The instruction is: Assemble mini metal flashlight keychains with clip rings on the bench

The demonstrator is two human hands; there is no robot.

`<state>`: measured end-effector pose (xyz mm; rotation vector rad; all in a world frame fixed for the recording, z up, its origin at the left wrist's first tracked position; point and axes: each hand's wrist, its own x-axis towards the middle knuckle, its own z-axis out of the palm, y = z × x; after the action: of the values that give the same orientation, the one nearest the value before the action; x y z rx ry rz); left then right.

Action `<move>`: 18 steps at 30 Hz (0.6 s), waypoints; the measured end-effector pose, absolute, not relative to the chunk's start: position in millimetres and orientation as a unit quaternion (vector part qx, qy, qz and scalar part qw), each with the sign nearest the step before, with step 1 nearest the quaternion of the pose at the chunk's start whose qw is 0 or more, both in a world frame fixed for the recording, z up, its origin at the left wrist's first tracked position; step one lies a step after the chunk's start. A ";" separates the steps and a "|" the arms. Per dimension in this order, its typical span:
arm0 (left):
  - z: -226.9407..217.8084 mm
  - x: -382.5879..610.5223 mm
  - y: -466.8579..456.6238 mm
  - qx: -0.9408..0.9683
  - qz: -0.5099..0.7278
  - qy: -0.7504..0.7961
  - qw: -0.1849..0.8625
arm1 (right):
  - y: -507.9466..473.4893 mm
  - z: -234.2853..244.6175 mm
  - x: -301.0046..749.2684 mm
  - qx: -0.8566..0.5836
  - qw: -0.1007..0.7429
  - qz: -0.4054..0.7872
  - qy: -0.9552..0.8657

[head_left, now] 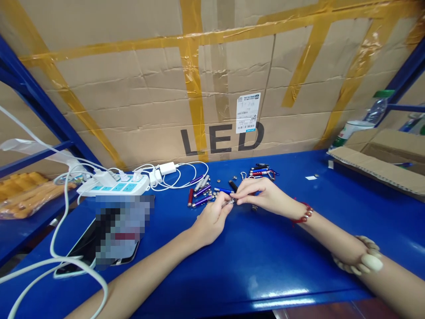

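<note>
My left hand [210,223] is closed, thumb and fingers pinching a small silvery metal piece [230,201] that is mostly hidden. Against the other end of this piece press the fingertips of my right hand [262,195], closed as well. Just beyond my left hand lie several slim metal tubes, among them a purple tube [202,202], a red tube [190,198] and a blue tube [224,191]. Small round button cells [212,193] are scattered between them. A black tube [233,185] lies behind my fingertips. Beyond my right hand is a group of pen-like keychain lights [260,172].
A white power strip [114,186] with plugs and looping cables stands at the left. In front of it lie phones [78,252], partly blurred out. An open cardboard box [375,164] and a plastic bottle [377,108] are at the right. A large LED carton [149,102] closes off the back.
</note>
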<state>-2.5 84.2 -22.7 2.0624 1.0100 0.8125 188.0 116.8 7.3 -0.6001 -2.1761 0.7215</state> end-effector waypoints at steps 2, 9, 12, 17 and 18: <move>-22.2 -3.3 83.1 0.803 0.297 0.389 0.340 | 116.1 9.3 188.9 -0.231 0.366 0.296 -0.852; -22.0 -5.7 82.1 0.827 0.265 0.383 0.316 | 115.7 4.0 186.9 -0.232 0.359 0.331 -0.841; -23.2 -6.1 82.5 0.832 0.261 0.385 0.302 | 115.2 -1.9 184.7 -0.233 0.375 0.353 -0.825; -23.9 -5.5 83.2 0.834 0.286 0.379 0.282 | 112.8 -4.5 181.5 -0.249 0.389 0.366 -0.808; -23.9 -5.4 83.4 0.833 0.292 0.378 0.280 | 112.5 -4.4 181.0 -0.255 0.390 0.363 -0.807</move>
<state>-5.4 83.4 -23.9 2.2333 1.0127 0.7818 181.0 112.5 -4.4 -0.6480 -2.0517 0.9222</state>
